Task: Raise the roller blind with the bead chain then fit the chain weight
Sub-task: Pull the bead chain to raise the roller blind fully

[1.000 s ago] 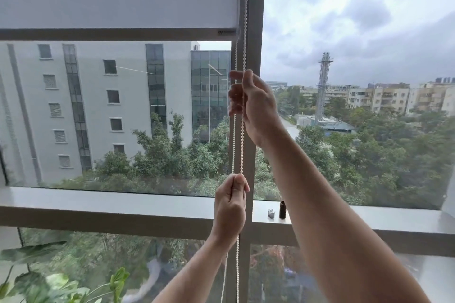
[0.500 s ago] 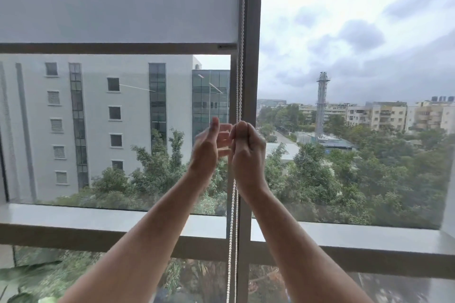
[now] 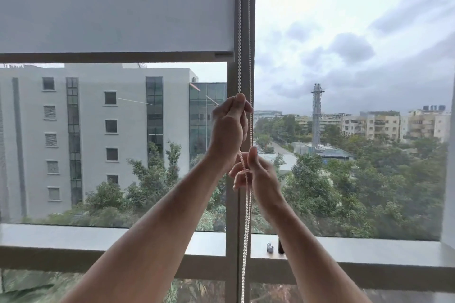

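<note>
The bead chain [image 3: 248, 216] hangs in a doubled loop down the front of the window post [image 3: 243, 32], and you have both hands on it. Your left hand [image 3: 230, 130] is the upper one, its grip clenched around the left strand just above the middle of the view. Your right hand [image 3: 258, 174] sits just below and slightly to the right, fingers curled around the same strand; the right strand passes beside both hands, apparently free.

The blind [image 3: 115, 5] covers only the top part of the left pane, and its bottom bar [image 3: 110, 56] lies well above your hands, with the building across the way showing below it. So the raising looks well along, though how much higher it should go cannot be told from here, as the roller at the top is out of view.

The second half of the job appears untouched. On the window ledge [image 3: 98, 236], just right of the post, stand two small things: a pale piece [image 3: 270, 247] and, near it, a dark piece [image 3: 280, 246] partly hidden behind your right forearm. These are probably the parts of the chain weight, but they are too small to make out. Nothing is fitted on the chain as far down as the view reaches.
</note>
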`<move>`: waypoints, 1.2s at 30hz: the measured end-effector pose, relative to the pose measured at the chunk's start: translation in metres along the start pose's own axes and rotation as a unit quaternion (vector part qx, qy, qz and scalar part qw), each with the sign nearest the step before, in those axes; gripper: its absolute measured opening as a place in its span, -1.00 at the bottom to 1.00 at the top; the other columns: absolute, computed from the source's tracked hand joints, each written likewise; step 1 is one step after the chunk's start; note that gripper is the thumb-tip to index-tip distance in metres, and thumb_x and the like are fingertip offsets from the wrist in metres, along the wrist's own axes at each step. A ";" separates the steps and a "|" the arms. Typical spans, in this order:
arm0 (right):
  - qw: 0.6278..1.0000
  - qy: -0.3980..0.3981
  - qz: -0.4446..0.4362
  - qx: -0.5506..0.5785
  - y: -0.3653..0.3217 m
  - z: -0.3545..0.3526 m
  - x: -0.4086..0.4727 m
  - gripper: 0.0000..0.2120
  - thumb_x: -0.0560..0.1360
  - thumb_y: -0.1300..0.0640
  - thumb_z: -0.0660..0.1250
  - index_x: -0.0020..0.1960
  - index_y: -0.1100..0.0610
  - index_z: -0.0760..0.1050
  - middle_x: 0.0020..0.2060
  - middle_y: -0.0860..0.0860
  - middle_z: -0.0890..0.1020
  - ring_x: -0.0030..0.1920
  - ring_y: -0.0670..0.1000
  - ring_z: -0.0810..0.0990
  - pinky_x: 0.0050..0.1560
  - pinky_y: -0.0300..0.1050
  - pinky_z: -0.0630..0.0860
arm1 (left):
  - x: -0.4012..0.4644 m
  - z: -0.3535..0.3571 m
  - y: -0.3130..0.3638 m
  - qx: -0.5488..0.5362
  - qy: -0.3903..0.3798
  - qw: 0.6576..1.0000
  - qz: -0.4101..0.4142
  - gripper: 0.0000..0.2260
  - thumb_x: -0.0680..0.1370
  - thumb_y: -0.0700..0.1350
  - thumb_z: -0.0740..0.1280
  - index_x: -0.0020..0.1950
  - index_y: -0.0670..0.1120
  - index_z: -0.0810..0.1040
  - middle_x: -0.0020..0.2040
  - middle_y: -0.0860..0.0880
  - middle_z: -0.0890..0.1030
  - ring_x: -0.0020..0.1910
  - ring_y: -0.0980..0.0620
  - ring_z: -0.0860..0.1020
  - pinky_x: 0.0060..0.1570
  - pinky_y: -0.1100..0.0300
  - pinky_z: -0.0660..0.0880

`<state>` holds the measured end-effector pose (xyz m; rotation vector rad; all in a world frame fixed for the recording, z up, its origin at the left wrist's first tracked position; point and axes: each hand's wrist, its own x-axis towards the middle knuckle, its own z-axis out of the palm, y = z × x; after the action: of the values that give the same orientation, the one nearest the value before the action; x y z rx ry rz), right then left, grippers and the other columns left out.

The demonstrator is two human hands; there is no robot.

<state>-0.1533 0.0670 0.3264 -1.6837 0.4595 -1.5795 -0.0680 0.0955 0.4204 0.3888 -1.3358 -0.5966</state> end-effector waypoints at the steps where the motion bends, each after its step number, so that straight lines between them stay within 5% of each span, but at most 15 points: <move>1: 1.000 0.007 0.012 0.001 -0.009 -0.005 0.009 -0.50 0.59 -0.25 0.03 -0.07 0.02 0.65 -0.25 0.10 0.71 -0.31 0.05 0.66 -0.26 -0.11 0.59 | -0.001 -0.001 -0.001 0.001 0.000 1.000 0.005 -0.63 0.69 -0.09 0.14 -0.30 -0.05 0.50 -0.55 0.06 0.33 -0.62 0.13 0.20 -0.59 0.22 0.09; 3: 0.999 0.023 0.022 0.024 -0.029 -0.012 0.031 -0.41 0.54 -0.33 -0.03 0.06 0.00 0.64 -0.04 0.07 0.75 -0.04 0.04 0.71 -0.03 -0.04 0.60 | -0.007 -0.002 -0.006 0.013 -0.001 1.000 0.014 -0.63 0.68 -0.09 0.14 -0.30 -0.04 0.51 -0.54 0.05 0.34 -0.62 0.14 0.22 -0.59 0.27 0.16; 5: 0.998 0.037 0.025 0.037 -0.053 -0.011 0.052 -0.42 0.59 -0.28 -0.03 0.13 0.06 0.61 0.02 0.07 0.73 0.05 0.06 0.69 -0.01 -0.05 0.60 | -0.019 -0.004 -0.016 0.025 -0.003 1.000 0.008 -0.62 0.69 -0.10 0.14 -0.30 -0.02 0.52 -0.55 0.07 0.35 -0.63 0.16 0.24 -0.61 0.31 0.19; 10: 0.998 0.004 0.006 0.067 -0.108 0.015 0.091 -0.55 0.67 -0.09 0.06 0.20 0.24 0.54 -0.12 0.14 0.71 -0.22 0.05 0.69 -0.22 -0.06 0.64 | -0.060 -0.012 -0.048 0.031 -0.003 0.999 -0.006 -0.64 0.66 -0.08 0.16 -0.31 -0.02 0.52 -0.55 0.07 0.31 -0.62 0.12 0.20 -0.60 0.29 0.15; 14: 0.995 0.060 -0.024 0.070 -0.127 0.042 0.109 -0.66 0.69 0.07 0.07 -0.01 0.14 0.59 -0.44 -0.03 0.41 -0.53 -0.10 0.33 -0.58 -0.25 0.27 | -0.067 -0.014 -0.055 0.049 0.001 0.999 -0.002 -0.67 0.61 -0.02 0.17 -0.32 -0.01 0.53 -0.56 0.08 0.29 -0.60 0.09 0.19 -0.58 0.25 0.12; 17: 0.989 0.107 -0.097 0.024 -0.123 0.052 0.108 -0.65 0.63 0.25 0.07 -0.22 0.09 0.52 -0.49 -0.02 0.34 -0.55 -0.08 0.24 -0.57 -0.24 0.21 | -0.061 -0.021 -0.056 0.063 -0.003 0.998 0.008 -0.68 0.60 -0.01 0.18 -0.32 0.00 0.55 -0.56 0.07 0.30 -0.58 0.10 0.21 -0.57 0.22 0.12; 22: 0.975 0.122 -0.186 0.006 -0.133 0.052 0.101 -0.68 0.52 0.39 0.05 -0.26 0.12 0.45 -0.45 0.07 0.34 -0.46 -0.01 0.24 -0.44 -0.11 0.18 | -0.052 -0.037 -0.065 0.117 -0.039 0.992 0.039 -0.58 0.62 0.18 0.09 -0.22 0.02 0.61 -0.50 0.06 0.38 -0.52 0.10 0.30 -0.49 0.23 0.24; 28: 0.968 0.116 -0.222 -0.017 -0.123 0.050 0.077 -0.69 0.61 0.29 0.09 -0.26 0.13 0.44 -0.48 0.04 0.35 -0.46 0.01 0.25 -0.42 -0.09 0.20 | -0.010 -0.043 -0.042 0.133 0.059 0.989 0.019 -0.47 0.62 0.24 -0.05 -0.21 0.10 0.64 -0.35 0.03 0.63 -0.36 0.16 0.59 -0.35 0.27 0.50; 33: 0.972 0.099 -0.212 -0.015 -0.096 0.042 0.053 -0.59 0.67 0.23 0.10 -0.31 0.03 0.45 -0.53 -0.18 0.45 -0.52 -0.22 0.38 -0.49 -0.29 0.34 | 0.030 -0.022 0.017 0.172 0.003 0.985 0.017 -0.54 0.69 0.10 -0.05 -0.03 -0.04 0.60 -0.16 -0.14 0.68 -0.21 0.07 0.65 -0.27 0.21 0.60; 36: 0.973 0.096 -0.207 -0.025 -0.079 0.040 0.037 -0.58 0.67 0.23 0.12 -0.33 0.00 0.44 -0.51 -0.11 0.39 -0.52 -0.11 0.28 -0.48 -0.14 0.24 | 0.048 -0.004 0.051 0.138 -0.008 0.990 -0.011 -0.48 0.68 0.16 -0.06 0.13 -0.13 0.58 -0.11 -0.18 0.67 -0.14 -0.09 0.67 -0.16 0.09 0.60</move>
<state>-0.1278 0.1024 0.4123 -1.7520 0.2529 -2.0590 -0.0493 0.1069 0.4869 0.6256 -1.4350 -0.4336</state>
